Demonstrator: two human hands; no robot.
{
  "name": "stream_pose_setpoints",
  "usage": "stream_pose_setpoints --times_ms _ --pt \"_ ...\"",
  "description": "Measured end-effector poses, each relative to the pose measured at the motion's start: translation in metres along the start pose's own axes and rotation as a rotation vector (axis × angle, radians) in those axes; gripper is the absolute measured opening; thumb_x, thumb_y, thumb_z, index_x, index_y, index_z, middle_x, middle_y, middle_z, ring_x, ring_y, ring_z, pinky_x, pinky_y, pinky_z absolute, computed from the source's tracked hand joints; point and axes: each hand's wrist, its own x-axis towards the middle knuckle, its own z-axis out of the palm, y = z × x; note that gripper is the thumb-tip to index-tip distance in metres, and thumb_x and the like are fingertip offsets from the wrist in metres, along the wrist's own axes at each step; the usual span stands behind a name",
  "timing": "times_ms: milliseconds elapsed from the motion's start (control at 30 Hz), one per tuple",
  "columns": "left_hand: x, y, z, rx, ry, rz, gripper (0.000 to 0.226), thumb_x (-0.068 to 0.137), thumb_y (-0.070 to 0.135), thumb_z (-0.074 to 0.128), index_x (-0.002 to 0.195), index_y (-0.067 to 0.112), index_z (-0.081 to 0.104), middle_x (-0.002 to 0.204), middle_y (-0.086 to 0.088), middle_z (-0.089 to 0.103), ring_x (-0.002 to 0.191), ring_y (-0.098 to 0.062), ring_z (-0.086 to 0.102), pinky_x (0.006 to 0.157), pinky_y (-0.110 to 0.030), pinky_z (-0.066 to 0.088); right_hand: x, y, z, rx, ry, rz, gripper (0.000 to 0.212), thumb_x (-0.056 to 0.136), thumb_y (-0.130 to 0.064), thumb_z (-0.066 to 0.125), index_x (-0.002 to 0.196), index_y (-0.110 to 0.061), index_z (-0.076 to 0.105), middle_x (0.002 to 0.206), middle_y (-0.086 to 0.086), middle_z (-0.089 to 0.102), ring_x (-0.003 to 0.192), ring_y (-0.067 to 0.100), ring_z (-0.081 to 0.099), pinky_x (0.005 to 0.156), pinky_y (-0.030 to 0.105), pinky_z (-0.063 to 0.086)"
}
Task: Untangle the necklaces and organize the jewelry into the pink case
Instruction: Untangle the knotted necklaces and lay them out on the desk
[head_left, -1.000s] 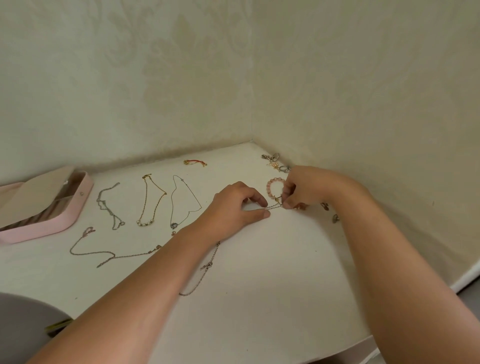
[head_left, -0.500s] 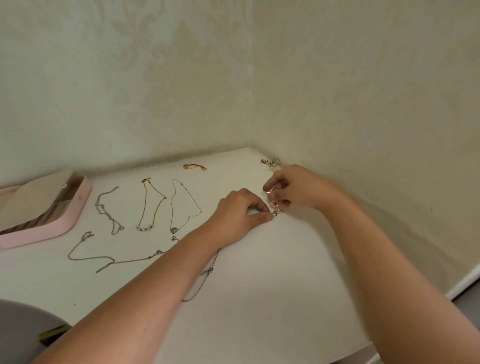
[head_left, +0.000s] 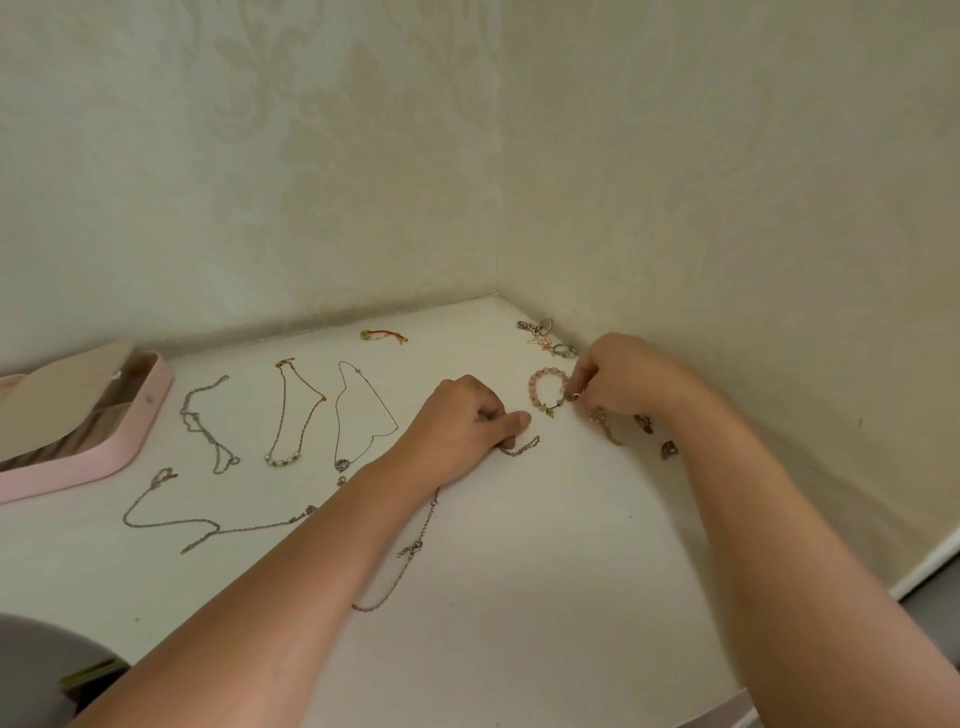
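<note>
An open pink case sits at the far left of the counter. Right of the case, three necklaces lie in a row. Farther right, the left hand curls its fingers over a chain. Farthest from the case, the right hand pinches the end of a bracelet.

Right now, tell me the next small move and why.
Probably draw the pink bead bracelet away with the right hand, which pinches its clasp end, while the left hand holds the silver chain down: chain end and bracelet charm lie close together.
</note>
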Motion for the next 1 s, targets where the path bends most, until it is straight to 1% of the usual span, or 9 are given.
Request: stream_pose_setpoints --times_ms 133,267,333,400,467,567,700,867,1000 --pt "0.0 0.0 -0.004 -0.042 0.015 -0.034 0.031 0.09 0.029 0.065 0.059 0.024 0.068 0.084 -0.022 0.067 0.061 -0.024 0.055 0.063 -0.03 0.044 -0.001 -0.005 -0.001 0.118 0.025 -0.153 0.02 0.082 -0.003 0.064 0.089 -0.019 0.074 0.073 -0.009 0.06 0.062 0.001 0.051 0.052 0.008 0.038" --pt "-0.002 -0.003 -0.015 -0.1 -0.058 -0.058 0.022 0.087 0.027 0.07 0.065 0.029 0.075 0.088 -0.014 0.071 0.077 -0.032 0.063 0.078 -0.04 0.051 0.001 -0.012 0.011 0.155 -0.095 -0.19 0.027 0.09 -0.001 0.053 0.094 -0.016 0.074 0.083 -0.005 0.065 0.074 0.008 0.056 0.064 0.013 0.039" --pt "-0.002 -0.006 -0.025 -0.035 -0.092 -0.076 0.013 0.089 0.029 0.067 0.083 0.023 0.077 0.083 0.001 0.072 0.077 -0.018 0.065 0.076 -0.03 0.05 0.003 -0.011 0.012 0.061 0.021 -0.197 0.024 0.093 -0.008 0.054 0.106 -0.013 0.073 0.101 -0.006 0.065 0.089 0.007 0.055 0.064 0.011 0.034" --pt "-0.002 -0.005 -0.038 0.04 -0.038 -0.089 0.015 0.091 0.03 0.063 0.094 0.021 0.075 0.083 0.016 0.067 0.072 0.004 0.058 0.064 -0.012 0.041 0.003 -0.012 0.013 0.134 0.068 -0.282 0.015 0.088 -0.015 0.066 0.101 -0.014 0.074 0.099 -0.009 0.068 0.082 0.004 0.055 0.06 0.009 0.035" --pt "-0.002 -0.004 -0.052 0.048 0.055 -0.09 0.011 0.092 0.028 0.061 0.094 0.026 0.072 0.093 0.014 0.067 0.081 0.0 0.06 0.063 -0.014 0.039 -0.003 -0.02 0.017 0.23 -0.045 -0.375 0.016 0.079 -0.024 0.077 0.093 -0.019 0.073 0.08 -0.012 0.065 0.068 0.002 0.055 0.057 0.007 0.038" --pt "-0.013 0.006 -0.069 0.04 0.129 -0.101 0.008 0.091 0.027 0.063 0.091 0.027 0.071 0.096 0.012 0.068 0.083 -0.009 0.064 0.058 -0.017 0.044 -0.009 -0.033 0.03 0.179 -0.234 -0.413 0.017 0.076 -0.028 0.08 0.087 -0.021 0.068 0.072 -0.01 0.064 0.058 0.0 0.057 0.058 0.013 0.043" --pt "-0.046 0.024 -0.073 0.122 0.093 -0.058 0.006 0.089 0.025 0.066 0.091 0.025 0.071 0.089 0.012 0.066 0.063 0.01 0.057 0.053 -0.003 0.037 -0.02 -0.038 0.025 -0.021 -0.21 -0.41 0.009 0.087 -0.024 0.068 0.088 -0.015 0.069 0.072 -0.01 0.061 0.062 0.002 0.052 0.051 0.008 0.037" --pt "-0.117 0.01 -0.048 0.266 0.063 0.025 0.013 0.092 0.022 0.06 0.102 0.025 0.067 0.095 0.018 0.059 0.09 0.008 0.054 0.074 -0.003 0.038 -0.05 -0.027 0.029 -0.166 -0.071 -0.331 0.011 0.093 -0.019 0.059 0.094 -0.009 0.063 0.087 0.0 0.058 0.08 0.014 0.051 0.052 0.013 0.033" --pt "-0.144 -0.016 -0.04 0.291 0.023 0.139 0.022 0.097 0.021 0.052 0.116 0.021 0.063 0.111 0.016 0.059 0.103 0.007 0.051 0.087 -0.002 0.033 -0.068 -0.004 0.028 -0.205 0.053 -0.143 0.019 0.095 -0.016 0.054 0.1 0.0 0.063 0.104 0.015 0.066 0.088 0.024 0.057 0.062 0.028 0.034"
